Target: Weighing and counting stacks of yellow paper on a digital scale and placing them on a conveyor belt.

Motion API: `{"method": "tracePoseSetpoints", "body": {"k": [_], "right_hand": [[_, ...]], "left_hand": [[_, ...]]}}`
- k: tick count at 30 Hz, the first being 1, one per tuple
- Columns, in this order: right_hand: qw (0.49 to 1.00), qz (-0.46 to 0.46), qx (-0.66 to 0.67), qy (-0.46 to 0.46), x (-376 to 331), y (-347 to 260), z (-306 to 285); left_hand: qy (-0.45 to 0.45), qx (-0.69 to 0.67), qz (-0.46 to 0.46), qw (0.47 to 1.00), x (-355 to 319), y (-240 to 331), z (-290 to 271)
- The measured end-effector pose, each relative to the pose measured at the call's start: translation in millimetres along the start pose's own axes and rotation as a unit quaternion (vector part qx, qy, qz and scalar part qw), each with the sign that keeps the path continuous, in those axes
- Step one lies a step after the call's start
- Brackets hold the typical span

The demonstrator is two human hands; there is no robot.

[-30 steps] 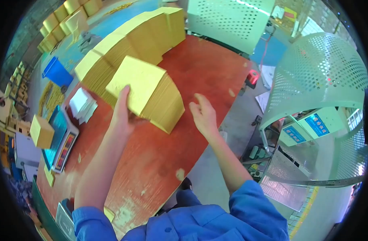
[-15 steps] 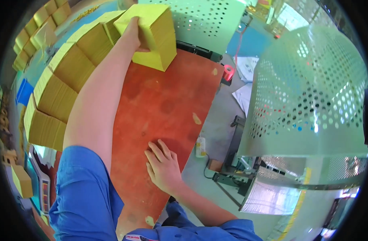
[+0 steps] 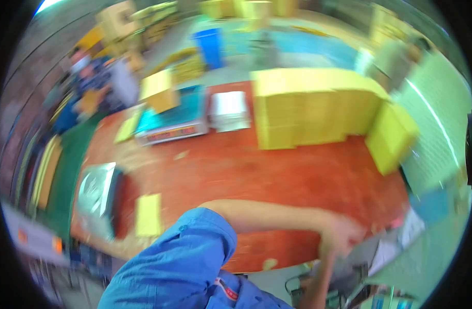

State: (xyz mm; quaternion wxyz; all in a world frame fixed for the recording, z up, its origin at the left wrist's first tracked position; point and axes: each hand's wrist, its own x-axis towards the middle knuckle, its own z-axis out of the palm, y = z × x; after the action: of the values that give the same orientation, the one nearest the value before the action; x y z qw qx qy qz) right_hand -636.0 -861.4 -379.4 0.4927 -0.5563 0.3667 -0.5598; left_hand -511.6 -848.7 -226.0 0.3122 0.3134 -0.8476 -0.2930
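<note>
My left hand (image 3: 346, 234) is smeared by motion over the right part of the red tabletop (image 3: 220, 170), its arm reaching across my front. Close against it, my right hand (image 3: 331, 247) comes up from the lower edge, mostly covered by the left. Whether the fingers hold anything does not show. Beyond the hands, a yellow block-shaped stack (image 3: 393, 136) stands at the table's right end, untouched. A row of similar yellow stacks (image 3: 318, 113) adjoins it along the far edge.
On the left stand a teal-topped scale (image 3: 195, 110) bearing a yellow block (image 3: 161, 92), white papers (image 3: 230, 110), a plastic-wrapped package (image 3: 98, 198) and a yellow card (image 3: 148, 215). A perforated green panel (image 3: 434, 118) borders the right. People (image 3: 94, 85) are in the background.
The view has swung left, showing the whole table. My left hand has let go of the yellow stack at the end and come back to my right hand.
</note>
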Motion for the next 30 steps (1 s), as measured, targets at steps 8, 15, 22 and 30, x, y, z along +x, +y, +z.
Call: {"method": "tracePoseSetpoints", "body": {"k": [8, 15, 22, 30], "right_hand": [[0.813, -0.273, -0.481, -0.183, -13, -85, 38], [0.863, -0.268, -0.101, -0.416, -237, -180, 268], [0.702, -0.154, 0.063, -0.692, -566, -255, 359], [0.593, -0.022, 0.047, -0.803, -721, -269, 367]], "left_hand": [[0.652, -0.22, -0.452, 0.568, -519, 320, -21], [0.926, 0.039, -0.371, 0.05, -818, 614, 196], [0.627, 0.311, -0.714, -0.015, -968, 709, 263], [0.435, 0.411, -0.801, 0.004, -1047, 727, 277]]}}
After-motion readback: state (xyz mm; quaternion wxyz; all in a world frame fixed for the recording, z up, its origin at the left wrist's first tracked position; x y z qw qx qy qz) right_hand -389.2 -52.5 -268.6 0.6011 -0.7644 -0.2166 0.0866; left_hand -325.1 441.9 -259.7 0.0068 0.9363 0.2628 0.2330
